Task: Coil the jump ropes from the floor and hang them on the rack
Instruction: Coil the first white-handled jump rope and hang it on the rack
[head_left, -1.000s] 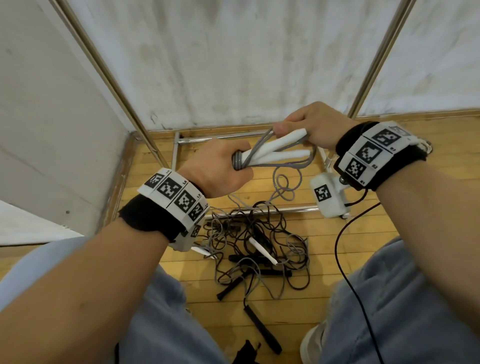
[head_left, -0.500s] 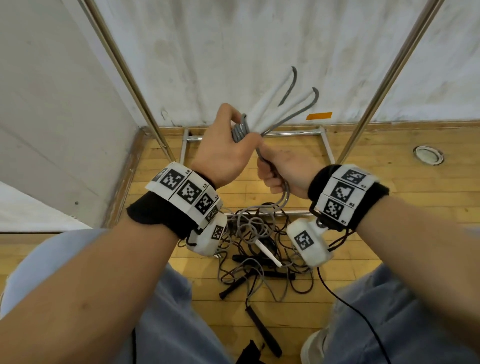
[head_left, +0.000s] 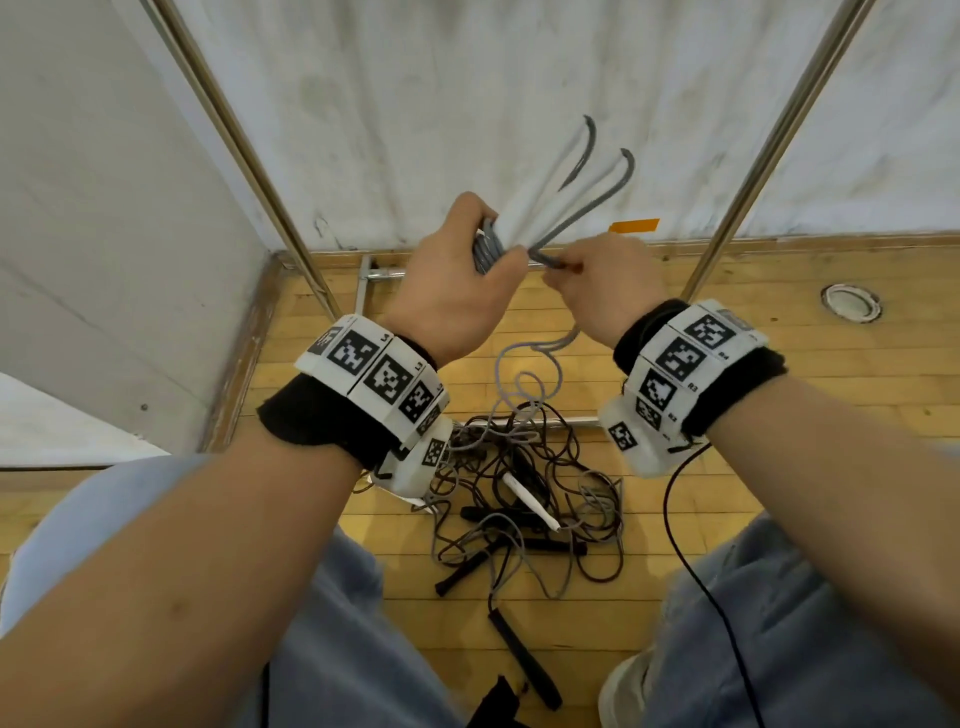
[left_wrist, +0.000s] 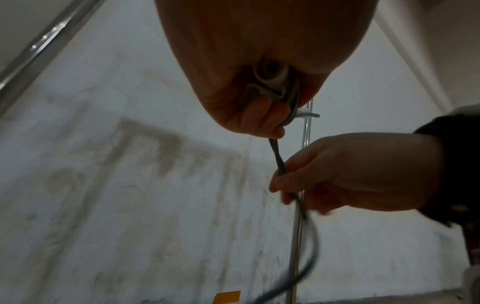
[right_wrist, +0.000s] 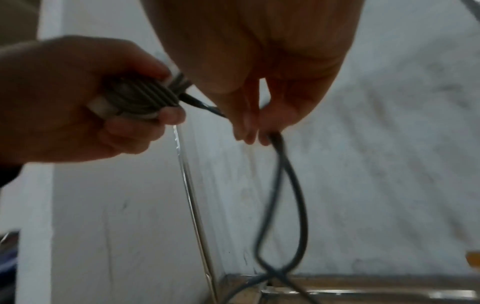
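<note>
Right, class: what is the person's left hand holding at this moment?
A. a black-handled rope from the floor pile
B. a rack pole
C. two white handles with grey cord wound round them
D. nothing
C: the left hand grips the two white handles with grey cord wound round them, while the right hand pinches the cord's free run.

wood plank floor (head_left: 779, 364). on it: tangled pile of ropes (head_left: 524, 499) with black and white handles, rack base bars (head_left: 379, 273) by the wall, round metal plate (head_left: 852, 304) set at right.
</note>
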